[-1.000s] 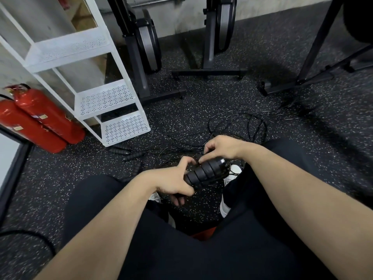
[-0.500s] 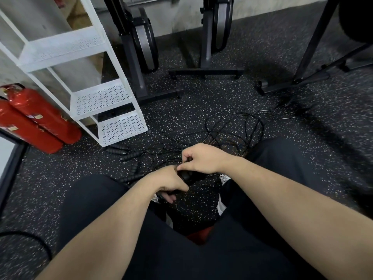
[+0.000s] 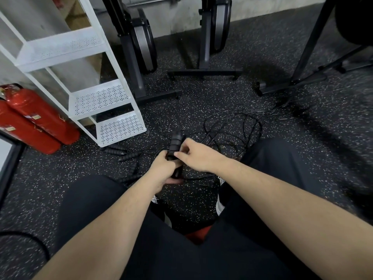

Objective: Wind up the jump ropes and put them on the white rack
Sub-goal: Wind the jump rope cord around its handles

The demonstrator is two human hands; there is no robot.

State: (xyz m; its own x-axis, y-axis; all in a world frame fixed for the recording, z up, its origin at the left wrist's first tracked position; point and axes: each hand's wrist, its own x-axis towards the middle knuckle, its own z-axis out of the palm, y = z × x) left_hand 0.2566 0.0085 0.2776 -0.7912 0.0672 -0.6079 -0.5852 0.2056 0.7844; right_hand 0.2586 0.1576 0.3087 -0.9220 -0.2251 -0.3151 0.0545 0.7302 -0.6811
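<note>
My left hand (image 3: 162, 168) grips a pair of black ribbed jump rope handles (image 3: 175, 142), which point up and away from me. My right hand (image 3: 193, 153) is beside them, its fingers pinching at the handles' middle, where a thin rope seems to run. A tangle of thin black ropes (image 3: 232, 130) lies on the floor just beyond my hands. Several more black handles (image 3: 121, 151) lie on the floor at the foot of the white rack (image 3: 113, 110), whose perforated shelves are bare.
Two red fire extinguishers (image 3: 36, 118) lie left of the rack. Black exercise machine bases (image 3: 203, 72) and a stand's legs (image 3: 292, 83) occupy the floor behind the ropes. My knees in black trousers frame the hands. A black cable (image 3: 30, 239) curves at lower left.
The handles have swung from pointing right to pointing up and away. My right hand went over them and now pinches at their middle. My view shifted slightly.
</note>
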